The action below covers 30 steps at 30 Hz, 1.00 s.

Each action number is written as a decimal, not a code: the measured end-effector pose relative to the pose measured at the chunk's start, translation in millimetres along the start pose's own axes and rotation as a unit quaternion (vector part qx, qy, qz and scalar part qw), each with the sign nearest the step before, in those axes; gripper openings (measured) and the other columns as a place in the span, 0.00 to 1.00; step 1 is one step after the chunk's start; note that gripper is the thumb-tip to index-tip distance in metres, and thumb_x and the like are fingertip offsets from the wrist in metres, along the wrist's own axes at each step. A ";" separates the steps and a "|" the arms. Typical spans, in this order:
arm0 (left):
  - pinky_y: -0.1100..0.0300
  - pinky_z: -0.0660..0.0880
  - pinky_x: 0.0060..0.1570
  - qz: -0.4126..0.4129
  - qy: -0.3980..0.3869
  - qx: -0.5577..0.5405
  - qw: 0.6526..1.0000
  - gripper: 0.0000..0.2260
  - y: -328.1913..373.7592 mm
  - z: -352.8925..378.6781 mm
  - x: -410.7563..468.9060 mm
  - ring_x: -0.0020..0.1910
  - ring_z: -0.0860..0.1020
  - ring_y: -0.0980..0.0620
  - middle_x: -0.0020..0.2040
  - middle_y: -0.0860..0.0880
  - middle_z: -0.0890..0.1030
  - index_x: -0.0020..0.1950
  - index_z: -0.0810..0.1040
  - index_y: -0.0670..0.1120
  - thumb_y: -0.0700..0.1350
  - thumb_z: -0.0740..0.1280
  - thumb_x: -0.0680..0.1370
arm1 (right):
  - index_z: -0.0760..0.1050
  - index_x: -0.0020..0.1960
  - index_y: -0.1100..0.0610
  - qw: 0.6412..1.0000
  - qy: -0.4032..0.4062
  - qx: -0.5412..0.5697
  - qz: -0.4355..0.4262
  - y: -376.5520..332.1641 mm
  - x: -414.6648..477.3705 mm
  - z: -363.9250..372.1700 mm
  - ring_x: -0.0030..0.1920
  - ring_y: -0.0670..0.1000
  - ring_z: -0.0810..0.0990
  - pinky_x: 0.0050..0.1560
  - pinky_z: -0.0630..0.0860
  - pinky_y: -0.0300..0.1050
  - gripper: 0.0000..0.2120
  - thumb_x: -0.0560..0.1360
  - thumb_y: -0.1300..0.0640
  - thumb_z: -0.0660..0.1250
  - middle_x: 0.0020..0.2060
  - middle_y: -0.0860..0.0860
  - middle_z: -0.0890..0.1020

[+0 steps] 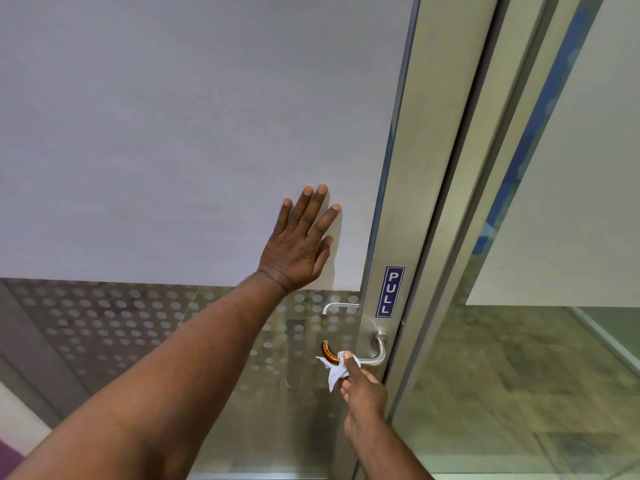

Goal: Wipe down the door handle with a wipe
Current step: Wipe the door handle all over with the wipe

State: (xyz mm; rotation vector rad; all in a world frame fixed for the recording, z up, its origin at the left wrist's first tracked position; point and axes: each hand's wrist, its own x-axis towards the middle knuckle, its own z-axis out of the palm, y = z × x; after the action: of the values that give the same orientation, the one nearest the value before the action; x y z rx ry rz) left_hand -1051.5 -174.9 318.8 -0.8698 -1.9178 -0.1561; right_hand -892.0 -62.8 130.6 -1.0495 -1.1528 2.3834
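Note:
A silver lever door handle (379, 353) juts from the metal stile of a glass door, its free end pointing left. My right hand (363, 386) grips a crumpled white wipe (335, 370) and presses it around the lever's left part, thumb on top. The lever's tip (328, 351) sticks out past the wipe and shines orange-brown. My left hand (301, 244) lies flat on the door's frosted panel (173, 133) above the handle, fingers spread and holding nothing.
A blue PULL sign (390, 291) is stuck on the stile above the handle. A second lever (337, 306) shows through the dotted glass on the far side. To the right stand the door frame (485, 168) and a fixed glass panel (554, 341).

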 end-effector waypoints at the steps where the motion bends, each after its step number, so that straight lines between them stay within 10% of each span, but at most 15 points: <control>1: 0.46 0.38 0.81 0.001 0.001 0.000 1.000 0.30 -0.4 0.0 0.0 0.83 0.40 0.44 0.84 0.45 0.41 0.84 0.52 0.47 0.49 0.58 0.84 | 0.84 0.48 0.64 1.000 0.002 -0.009 0.003 -1.7 -1.8 1.0 0.43 0.56 0.83 0.48 0.77 0.48 0.09 0.72 0.58 0.77 0.42 0.59 0.87; 12: 0.46 0.37 0.81 0.001 -0.004 0.004 1.000 0.31 0.2 -1.3 0.0 0.83 0.40 0.44 0.84 0.45 0.41 0.84 0.51 0.47 0.49 0.58 0.84 | 0.84 0.41 0.64 0.987 -0.074 -0.144 -0.016 -22.4 -31.1 -9.1 0.25 0.48 0.74 0.26 0.68 0.37 0.08 0.70 0.59 0.78 0.28 0.55 0.81; 17: 0.46 0.37 0.81 0.003 -0.002 -0.003 1.000 0.31 0.7 -2.5 0.3 0.83 0.40 0.44 0.84 0.46 0.39 0.84 0.50 0.47 0.49 0.58 0.83 | 0.84 0.43 0.64 0.952 -0.160 -0.250 -0.073 -63.2 -32.8 -5.9 0.31 0.49 0.78 0.32 0.72 0.36 0.07 0.69 0.60 0.74 0.32 0.55 0.83; 24: 0.47 0.36 0.80 0.005 0.001 0.002 1.000 0.32 0.4 -1.5 0.2 0.83 0.39 0.45 0.84 0.46 0.38 0.84 0.48 0.47 0.49 0.58 0.83 | 0.81 0.43 0.46 0.804 -0.170 -0.504 -0.264 -87.0 -10.8 -0.2 0.40 0.41 0.82 0.41 0.76 0.39 0.09 0.69 0.60 0.72 0.37 0.42 0.85; 30: 0.46 0.38 0.81 0.008 0.008 0.010 1.000 0.31 1.2 0.4 1.0 0.83 0.40 0.44 0.84 0.44 0.43 0.84 0.52 0.46 0.48 0.60 0.83 | 0.81 0.51 0.51 0.621 -0.153 -0.618 -0.457 -61.7 -8.6 -9.3 0.47 0.53 0.78 0.56 0.75 0.51 0.13 0.71 0.63 0.65 0.47 0.46 0.80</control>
State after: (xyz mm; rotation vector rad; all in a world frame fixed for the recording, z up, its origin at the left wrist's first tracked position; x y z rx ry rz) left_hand -1051.3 -173.3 319.1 -0.8681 -1.8931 -0.1335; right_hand -882.4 -22.9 178.4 -0.0200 -2.6793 0.7215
